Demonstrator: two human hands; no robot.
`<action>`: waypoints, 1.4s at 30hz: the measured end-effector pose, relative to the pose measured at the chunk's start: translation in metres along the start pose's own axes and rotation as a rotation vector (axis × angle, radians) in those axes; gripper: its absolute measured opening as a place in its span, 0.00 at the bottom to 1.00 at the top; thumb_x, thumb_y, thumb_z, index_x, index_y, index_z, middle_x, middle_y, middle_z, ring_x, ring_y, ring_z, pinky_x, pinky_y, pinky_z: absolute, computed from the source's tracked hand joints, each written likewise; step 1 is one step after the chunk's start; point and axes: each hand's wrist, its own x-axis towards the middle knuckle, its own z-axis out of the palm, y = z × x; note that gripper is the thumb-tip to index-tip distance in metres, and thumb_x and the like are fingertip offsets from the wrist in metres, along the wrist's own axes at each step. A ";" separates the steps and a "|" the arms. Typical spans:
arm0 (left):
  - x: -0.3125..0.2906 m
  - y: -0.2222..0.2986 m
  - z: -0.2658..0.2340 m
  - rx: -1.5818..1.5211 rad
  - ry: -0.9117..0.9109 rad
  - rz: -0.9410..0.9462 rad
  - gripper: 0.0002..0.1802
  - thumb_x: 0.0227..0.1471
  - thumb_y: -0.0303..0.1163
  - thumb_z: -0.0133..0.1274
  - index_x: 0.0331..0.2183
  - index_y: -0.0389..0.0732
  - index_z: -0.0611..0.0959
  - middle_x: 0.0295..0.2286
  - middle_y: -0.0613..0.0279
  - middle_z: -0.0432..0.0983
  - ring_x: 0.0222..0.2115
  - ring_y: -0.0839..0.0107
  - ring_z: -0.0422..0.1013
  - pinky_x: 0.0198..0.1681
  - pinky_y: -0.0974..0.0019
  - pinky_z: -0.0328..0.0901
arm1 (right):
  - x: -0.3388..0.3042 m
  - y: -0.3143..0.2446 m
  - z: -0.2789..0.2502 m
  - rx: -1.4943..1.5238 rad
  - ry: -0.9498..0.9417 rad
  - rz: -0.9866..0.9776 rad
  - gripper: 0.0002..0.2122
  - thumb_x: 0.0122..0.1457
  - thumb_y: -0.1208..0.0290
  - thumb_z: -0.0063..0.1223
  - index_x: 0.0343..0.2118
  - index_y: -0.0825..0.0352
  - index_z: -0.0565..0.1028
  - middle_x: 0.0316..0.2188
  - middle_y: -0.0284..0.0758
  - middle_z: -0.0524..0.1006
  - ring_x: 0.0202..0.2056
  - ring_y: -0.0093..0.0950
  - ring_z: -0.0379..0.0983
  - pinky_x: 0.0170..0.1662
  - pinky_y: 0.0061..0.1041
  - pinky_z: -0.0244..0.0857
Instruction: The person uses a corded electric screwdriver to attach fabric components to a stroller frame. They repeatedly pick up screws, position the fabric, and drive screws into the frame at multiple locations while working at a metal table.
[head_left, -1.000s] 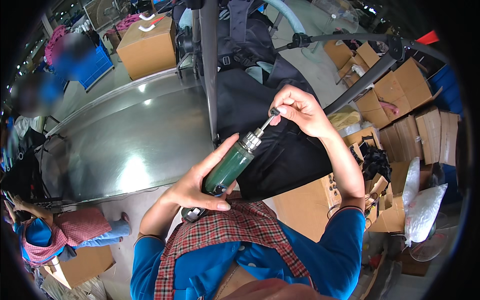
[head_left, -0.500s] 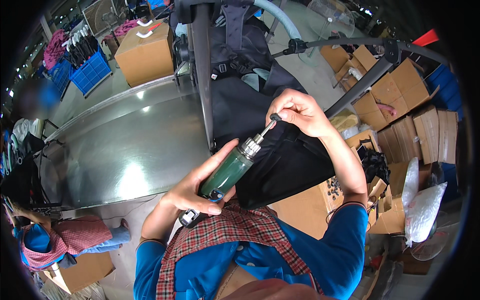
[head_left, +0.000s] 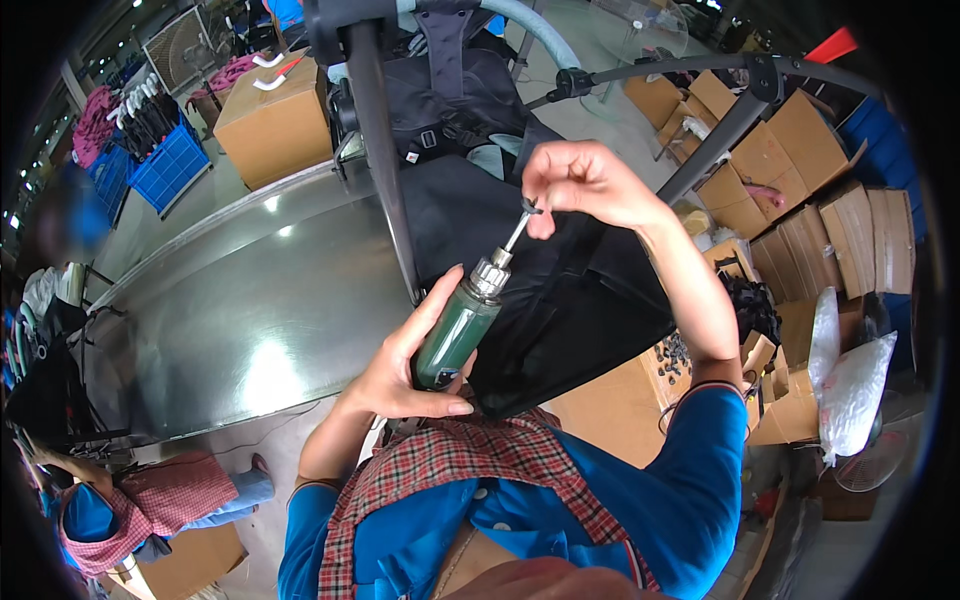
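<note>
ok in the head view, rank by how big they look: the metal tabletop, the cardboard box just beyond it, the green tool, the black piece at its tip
1. Metal tabletop
2. Cardboard box, though farther away
3. Green tool, partly covered
4. Black piece

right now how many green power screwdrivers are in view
1: the green power screwdriver in the left hand, its bit pointing toward the right hand. Others could be hidden among the background clutter.

The screwdriver (head_left: 456, 332) is green, the fabric (head_left: 600, 335) black, the apron (head_left: 465, 447) red plaid.
</note>
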 end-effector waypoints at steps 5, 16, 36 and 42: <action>-0.002 0.000 -0.010 0.001 -0.082 0.203 0.73 0.36 0.20 0.69 0.68 0.45 0.33 0.58 0.39 0.59 0.23 0.69 0.73 0.22 0.68 0.67 | -0.019 0.100 -0.073 -0.952 0.700 0.212 0.26 0.60 0.52 0.58 0.49 0.73 0.72 0.42 0.52 0.79 0.46 0.41 0.78 0.50 0.33 0.70; -0.031 0.020 -0.024 -0.161 -0.076 0.396 0.72 0.38 0.18 0.67 0.68 0.47 0.32 0.55 0.43 0.64 0.24 0.69 0.72 0.26 0.67 0.67 | 0.080 -0.042 -0.035 -0.447 0.988 -0.329 0.06 0.56 0.73 0.64 0.33 0.69 0.80 0.25 0.28 0.79 0.28 0.14 0.72 0.33 0.16 0.66; -0.031 0.040 -0.033 -0.224 0.336 0.351 0.70 0.37 0.22 0.68 0.68 0.47 0.36 0.48 0.51 0.70 0.26 0.71 0.71 0.29 0.69 0.67 | 0.156 -0.080 0.023 -0.528 -0.057 -0.599 0.14 0.50 0.85 0.60 0.40 0.71 0.71 0.30 0.35 0.77 0.36 0.30 0.76 0.55 0.42 0.68; -0.007 0.060 -0.040 0.025 0.338 0.310 0.65 0.41 0.21 0.68 0.69 0.44 0.41 0.49 0.60 0.68 0.32 0.77 0.70 0.36 0.70 0.67 | 0.138 -0.088 0.050 -0.916 0.394 -0.602 0.17 0.54 0.84 0.61 0.47 0.73 0.73 0.36 0.37 0.82 0.35 0.23 0.78 0.49 0.26 0.70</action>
